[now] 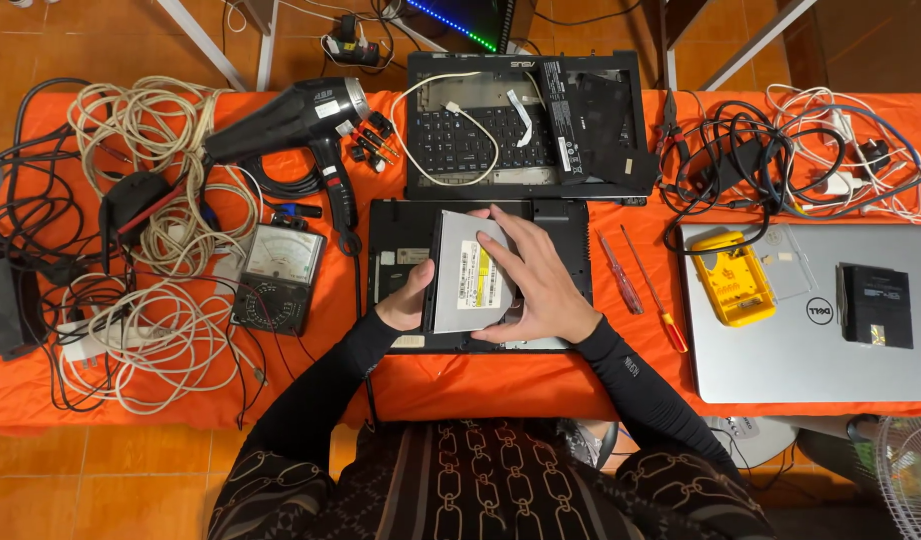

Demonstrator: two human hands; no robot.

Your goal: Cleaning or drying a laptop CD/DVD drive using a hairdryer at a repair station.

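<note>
An orange-covered table (pixel 481 385) was seen spread with gear: a closed silver laptop (pixel 781 350) lay at three o'clock from the hands, an opened keyboard case (pixel 461 140) at twelve, a black hair dryer (pixel 301 120) at ten, and an analog multimeter (pixel 279 275) at nine, beside tangled white cables (pixel 151 250). At the centre, over an upturned black laptop base (pixel 401 250), a slim grey optical drive (pixel 466 275) was held tilted, gripped at its left edge by the left hand (pixel 409 300) and clasped across its right side by the spread right hand (pixel 541 280); two screwdrivers (pixel 641 290) lay at three o'clock, just beside the base
</note>
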